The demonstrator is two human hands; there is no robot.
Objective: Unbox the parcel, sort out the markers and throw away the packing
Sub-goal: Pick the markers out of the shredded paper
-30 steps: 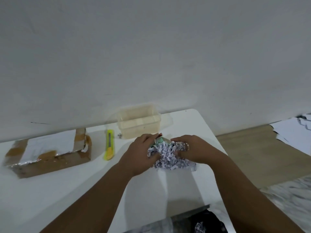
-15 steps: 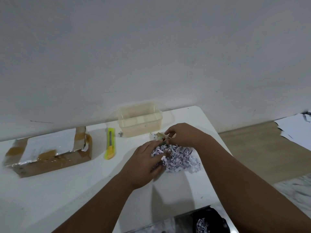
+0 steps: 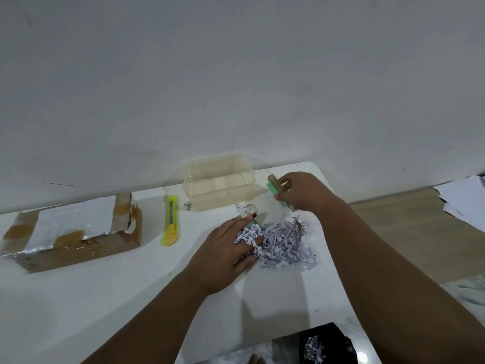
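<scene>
My right hand (image 3: 299,191) holds a pale green marker (image 3: 273,189) with a brownish cap, lifted just right of the clear plastic container (image 3: 219,189). My left hand (image 3: 228,248) rests flat on the left side of a heap of shredded white-and-purple paper (image 3: 283,243), fingers spread. A second marker tip with a red end (image 3: 254,216) pokes out at my left fingertips. The opened cardboard parcel (image 3: 70,232), wrapped in silver film and brown tape, lies at the table's left.
A yellow box cutter (image 3: 170,220) lies between the parcel and the container. A small scrap of paper (image 3: 246,207) sits in front of the container. A black bin (image 3: 328,345) holding shredded paper stands below the white table (image 3: 78,298) edge. Loose sheets (image 3: 464,200) lie on the floor, right.
My right hand has pulled a green marker out of the shredded paper and raised it up and right, toward the container. My left hand stayed on the heap.
</scene>
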